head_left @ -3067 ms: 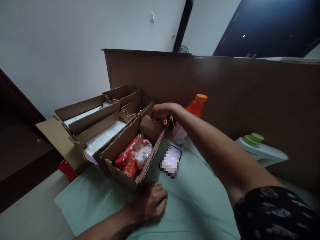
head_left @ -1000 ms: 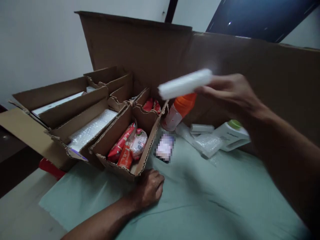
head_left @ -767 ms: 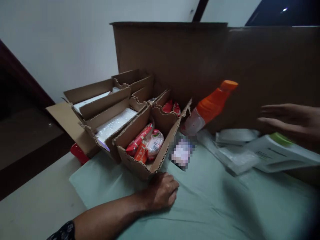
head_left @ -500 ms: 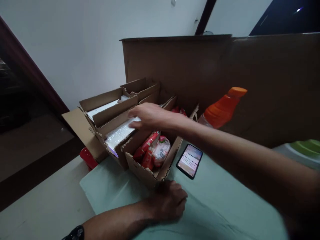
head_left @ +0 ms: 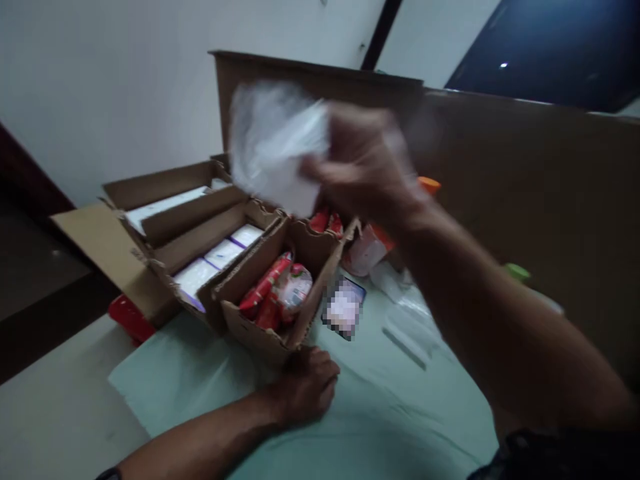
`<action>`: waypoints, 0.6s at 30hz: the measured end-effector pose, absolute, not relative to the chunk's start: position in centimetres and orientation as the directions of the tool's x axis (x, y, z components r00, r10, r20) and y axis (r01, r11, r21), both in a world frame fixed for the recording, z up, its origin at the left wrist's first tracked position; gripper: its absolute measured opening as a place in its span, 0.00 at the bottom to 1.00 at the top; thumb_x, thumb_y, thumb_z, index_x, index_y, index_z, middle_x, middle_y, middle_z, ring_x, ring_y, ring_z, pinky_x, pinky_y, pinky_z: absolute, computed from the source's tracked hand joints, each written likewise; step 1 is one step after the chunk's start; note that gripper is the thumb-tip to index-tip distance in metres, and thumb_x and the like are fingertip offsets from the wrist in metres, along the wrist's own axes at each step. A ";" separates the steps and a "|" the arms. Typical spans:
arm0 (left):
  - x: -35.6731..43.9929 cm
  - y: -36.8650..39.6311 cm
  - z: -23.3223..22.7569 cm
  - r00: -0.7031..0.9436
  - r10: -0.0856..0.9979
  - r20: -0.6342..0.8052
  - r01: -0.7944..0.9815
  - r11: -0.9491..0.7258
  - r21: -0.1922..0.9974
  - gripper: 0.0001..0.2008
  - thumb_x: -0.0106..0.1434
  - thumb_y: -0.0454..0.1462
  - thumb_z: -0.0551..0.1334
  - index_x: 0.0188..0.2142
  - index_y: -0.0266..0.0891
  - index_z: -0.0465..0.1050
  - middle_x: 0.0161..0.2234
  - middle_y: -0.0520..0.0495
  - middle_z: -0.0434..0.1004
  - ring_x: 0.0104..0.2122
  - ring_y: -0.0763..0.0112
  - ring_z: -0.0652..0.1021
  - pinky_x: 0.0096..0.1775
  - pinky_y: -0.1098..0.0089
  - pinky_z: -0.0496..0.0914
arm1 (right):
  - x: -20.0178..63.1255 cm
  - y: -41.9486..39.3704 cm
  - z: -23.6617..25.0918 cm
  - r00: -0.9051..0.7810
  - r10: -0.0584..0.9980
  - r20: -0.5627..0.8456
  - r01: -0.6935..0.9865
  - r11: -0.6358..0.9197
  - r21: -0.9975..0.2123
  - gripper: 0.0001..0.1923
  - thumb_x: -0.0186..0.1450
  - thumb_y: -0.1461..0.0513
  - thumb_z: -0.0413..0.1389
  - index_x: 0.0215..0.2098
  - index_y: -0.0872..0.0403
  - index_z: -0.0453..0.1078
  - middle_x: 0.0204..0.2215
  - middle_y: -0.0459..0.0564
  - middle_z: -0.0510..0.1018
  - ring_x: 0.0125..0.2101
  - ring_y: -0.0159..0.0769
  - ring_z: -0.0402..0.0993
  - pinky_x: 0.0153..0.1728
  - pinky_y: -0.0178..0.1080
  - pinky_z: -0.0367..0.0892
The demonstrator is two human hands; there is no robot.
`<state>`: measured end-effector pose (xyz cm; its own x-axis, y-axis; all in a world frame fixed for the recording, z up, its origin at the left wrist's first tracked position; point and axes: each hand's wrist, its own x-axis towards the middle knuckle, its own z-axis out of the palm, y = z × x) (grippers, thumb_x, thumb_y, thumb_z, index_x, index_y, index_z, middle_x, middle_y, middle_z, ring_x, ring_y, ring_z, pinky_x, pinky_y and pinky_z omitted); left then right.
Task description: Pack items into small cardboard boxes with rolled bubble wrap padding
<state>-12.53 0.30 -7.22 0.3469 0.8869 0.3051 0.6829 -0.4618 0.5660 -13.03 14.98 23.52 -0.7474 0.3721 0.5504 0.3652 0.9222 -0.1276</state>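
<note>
Cardboard box [head_left: 150,250]: stands on the green cloth [head_left: 400,413], lower left of my raised hand; its middle compartment shows white packs [head_left: 220,257].
Right hand [head_left: 370,167]: raised above the box, fingers closed on the plastic bag.
Plastic bag [head_left: 273,147]: extends left from my grip, above the box; translucent white, crumpled, motion-blurred, long axis unclear.
Left hand [head_left: 305,390]: loosely curled, holds nothing, touches the box's near corner.
</note>
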 end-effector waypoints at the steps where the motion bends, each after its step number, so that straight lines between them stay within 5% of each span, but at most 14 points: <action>1: -12.5 0.2 -7.2 0.345 0.888 0.304 0.676 -0.460 0.576 0.06 0.66 0.31 0.57 0.31 0.40 0.69 0.32 0.47 0.74 0.35 0.67 0.72 0.40 0.67 0.65 | -9.4 15.6 24.6 -0.615 0.396 0.682 0.417 0.897 -0.145 0.16 0.68 0.53 0.52 0.46 0.50 0.75 0.44 0.49 0.82 0.44 0.39 0.78 0.40 0.37 0.70; 3: -12.4 0.1 -7.2 0.349 0.888 0.300 0.669 -0.460 0.584 0.07 0.65 0.30 0.57 0.32 0.40 0.69 0.32 0.47 0.74 0.35 0.66 0.72 0.39 0.66 0.65 | -2.1 17.0 25.6 -0.550 0.496 0.671 0.580 0.806 -0.121 0.15 0.63 0.48 0.56 0.40 0.46 0.76 0.39 0.49 0.81 0.41 0.43 0.79 0.37 0.41 0.70; 6: -12.2 0.1 -7.1 0.365 0.881 0.300 0.676 -0.473 0.565 0.07 0.64 0.29 0.58 0.30 0.40 0.68 0.31 0.48 0.74 0.34 0.67 0.72 0.38 0.67 0.64 | 5.9 19.6 24.6 -0.486 0.808 0.334 0.869 0.486 0.087 0.10 0.53 0.49 0.67 0.29 0.42 0.75 0.30 0.52 0.81 0.36 0.52 0.79 0.33 0.50 0.71; 8: -12.1 0.2 -7.2 0.367 0.879 0.305 0.694 -0.477 0.539 0.07 0.63 0.31 0.60 0.29 0.40 0.67 0.31 0.48 0.75 0.34 0.68 0.73 0.37 0.67 0.64 | 7.0 20.8 23.5 -0.475 0.848 0.233 0.880 0.454 0.141 0.13 0.50 0.51 0.71 0.31 0.40 0.77 0.35 0.53 0.83 0.37 0.54 0.80 0.33 0.52 0.70; 13: -12.4 0.8 -7.5 0.367 0.869 0.332 0.733 -0.490 0.471 0.06 0.63 0.34 0.61 0.30 0.41 0.68 0.31 0.50 0.76 0.33 0.69 0.74 0.39 0.68 0.65 | -5.9 17.9 23.9 -0.803 0.508 0.310 0.513 0.855 -0.074 0.09 0.63 0.55 0.62 0.42 0.43 0.78 0.38 0.48 0.83 0.34 0.42 0.79 0.39 0.45 0.74; 18: -12.4 1.2 -7.6 0.395 0.851 0.347 0.739 -0.519 0.430 0.06 0.65 0.38 0.61 0.31 0.40 0.68 0.31 0.49 0.75 0.31 0.68 0.73 0.38 0.67 0.66 | -26.0 15.5 23.0 -0.943 0.301 0.141 0.305 0.952 0.009 0.12 0.66 0.62 0.58 0.46 0.53 0.77 0.42 0.53 0.82 0.41 0.42 0.78 0.41 0.38 0.70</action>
